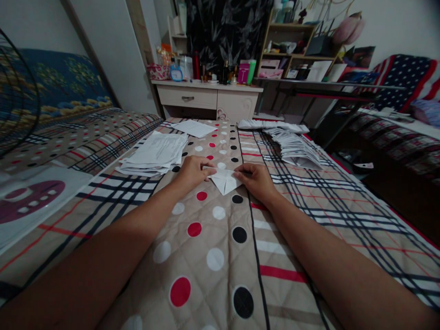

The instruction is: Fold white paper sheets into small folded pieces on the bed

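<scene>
A small white folded paper (225, 181) with a downward-pointing tip lies between my hands, low over the bedspread. My left hand (195, 173) pinches its left corner between thumb and fingers. On the opposite corner, my right hand (256, 179) is closed, thumb against the curled forefinger. A stack of printed sheets (156, 153) rests to the left of my left hand. Beyond my right hand stands a row of folded paper pieces (297, 149), packed tightly together.
Dotted and checked fabric covers the bed (195, 252). A single sheet (194, 128) and a long white folded bundle (271, 125) lie farther back. At left is a plastic bag (37, 197). A white dresser (206, 98) stands behind the bed; a fan (34, 91) is at far left.
</scene>
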The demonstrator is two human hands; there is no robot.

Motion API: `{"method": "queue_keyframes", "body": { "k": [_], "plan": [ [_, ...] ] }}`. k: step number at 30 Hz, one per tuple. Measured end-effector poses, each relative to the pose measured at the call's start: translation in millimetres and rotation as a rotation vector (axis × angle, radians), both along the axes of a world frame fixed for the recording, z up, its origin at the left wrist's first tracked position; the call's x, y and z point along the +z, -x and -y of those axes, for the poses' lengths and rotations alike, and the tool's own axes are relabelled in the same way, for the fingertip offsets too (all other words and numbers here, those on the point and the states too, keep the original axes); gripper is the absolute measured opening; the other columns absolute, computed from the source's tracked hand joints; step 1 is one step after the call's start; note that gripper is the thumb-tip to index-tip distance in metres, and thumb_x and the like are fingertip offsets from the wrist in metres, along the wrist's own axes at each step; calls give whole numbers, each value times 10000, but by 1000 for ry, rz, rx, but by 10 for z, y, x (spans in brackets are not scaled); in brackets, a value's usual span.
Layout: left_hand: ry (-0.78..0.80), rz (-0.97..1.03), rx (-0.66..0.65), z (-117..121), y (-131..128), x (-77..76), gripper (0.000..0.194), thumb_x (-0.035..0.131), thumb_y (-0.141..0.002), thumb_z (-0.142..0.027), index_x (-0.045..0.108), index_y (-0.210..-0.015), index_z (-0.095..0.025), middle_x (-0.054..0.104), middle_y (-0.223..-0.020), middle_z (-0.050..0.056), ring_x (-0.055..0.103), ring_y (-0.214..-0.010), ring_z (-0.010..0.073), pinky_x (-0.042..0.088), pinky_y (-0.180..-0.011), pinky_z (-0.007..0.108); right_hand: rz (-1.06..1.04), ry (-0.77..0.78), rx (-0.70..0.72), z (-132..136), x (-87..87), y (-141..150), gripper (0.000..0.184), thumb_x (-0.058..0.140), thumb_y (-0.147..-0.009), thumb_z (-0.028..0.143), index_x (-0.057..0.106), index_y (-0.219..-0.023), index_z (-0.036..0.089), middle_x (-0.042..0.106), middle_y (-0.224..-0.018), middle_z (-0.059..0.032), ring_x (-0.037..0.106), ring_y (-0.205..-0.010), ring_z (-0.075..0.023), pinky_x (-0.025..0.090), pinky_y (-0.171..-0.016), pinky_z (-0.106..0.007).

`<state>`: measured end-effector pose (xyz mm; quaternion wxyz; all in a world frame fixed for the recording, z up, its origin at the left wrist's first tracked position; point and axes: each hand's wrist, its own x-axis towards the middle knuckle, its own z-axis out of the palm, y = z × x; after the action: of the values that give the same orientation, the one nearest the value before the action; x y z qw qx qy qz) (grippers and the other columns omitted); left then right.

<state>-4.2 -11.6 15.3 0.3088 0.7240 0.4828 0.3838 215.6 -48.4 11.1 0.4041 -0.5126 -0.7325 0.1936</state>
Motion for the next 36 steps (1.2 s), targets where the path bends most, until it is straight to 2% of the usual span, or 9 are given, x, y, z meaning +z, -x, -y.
{"method": "queue_keyframes", "body": {
  "k": [4,8,12,16,21,23,25,29,36],
  "plan": [
    [-48,-33,43,-48,73,-33,105,692,-720,-255,758,-772,-191,683,-610,7,611,-513,147,442,-493,239,6,-6,-71,-27,-30,-32,125,653,-805,259,744,-847,185,748,-808,-45,662,-728,-190,483,-658,-286],
    [-59,-5,83,-20,74,36,101,647,-734,-200,746,-730,-184,658,-557,-5,570,-466,128,425,-476,232,5,2,-78,-28,-23,-35,122,651,-795,225,745,-862,187,748,-814,-46,661,-726,-187,484,-652,-284],
    [13,147,143,-2,45,77,34,712,-683,-202,715,-677,-169,638,-536,-15,543,-435,111,417,-443,217,-53,9,-73,-34,-35,-34,123,633,-790,225,731,-848,176,736,-794,-44,649,-715,-175,479,-630,-268],
    [93,315,205,-47,67,46,161,762,-661,-286,694,-700,-145,660,-589,0,570,-481,112,463,-480,221,-142,49,-68,-57,-69,-40,115,635,-766,258,710,-795,176,709,-750,-30,620,-674,-160,463,-580,-247],
    [117,530,314,-77,89,60,279,747,-710,-377,643,-791,-131,689,-716,42,585,-535,86,418,-467,172,-379,114,-75,-23,-23,18,112,669,-708,282,667,-717,171,650,-655,-12,561,-573,-135,422,-493,-231],
    [163,617,286,-44,46,89,363,779,-689,-396,629,-904,-146,710,-830,58,633,-621,103,445,-494,174,-493,149,-91,24,23,81,131,677,-700,294,658,-733,169,631,-639,-4,547,-541,-128,432,-476,-233],
    [246,688,178,13,-30,114,494,843,-615,-372,617,-1001,-164,722,-912,63,668,-705,132,500,-551,205,-566,174,-104,81,67,158,150,681,-700,312,649,-742,171,627,-651,-5,546,-534,-127,448,-467,-236],
    [373,693,-14,130,-175,109,474,914,-475,-303,669,-843,-132,733,-817,57,661,-650,154,538,-604,266,-568,206,-18,173,110,293,169,687,-705,333,624,-737,179,614,-651,3,536,-538,-124,445,-467,-237],
    [338,720,103,96,-114,69,455,904,-463,-420,669,-720,-128,697,-668,25,616,-545,140,489,-527,258,-420,230,173,175,113,283,220,702,-700,343,562,-662,177,522,-612,31,440,-537,-97,348,-498,-239]
  ]
}}
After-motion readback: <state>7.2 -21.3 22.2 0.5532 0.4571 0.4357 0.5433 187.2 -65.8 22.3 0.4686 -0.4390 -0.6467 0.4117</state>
